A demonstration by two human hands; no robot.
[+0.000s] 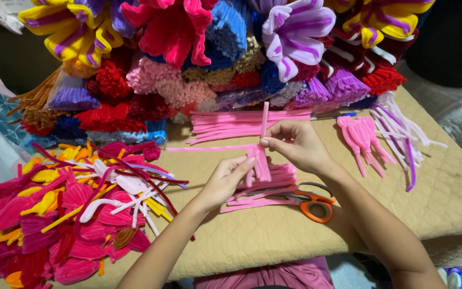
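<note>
Left hand (225, 179): grip pinched shut on folded pink pipe cleaners (260, 163), frame centre.
Right hand (295, 144): at 1 o'clock of left; grip closed on same bundle, thumb pressing upright stem.
Scissors (314, 203): orange-handled, on desk (445, 198), at 4 o'clock of bundle.
Petal pile (70, 214): pink, yellow, white, at 8 o'clock.
Finished pink pieces (362, 139): at 2 o'clock.
Stock bundles (151, 85): many colours, at 12 o'clock, far edge.
</note>
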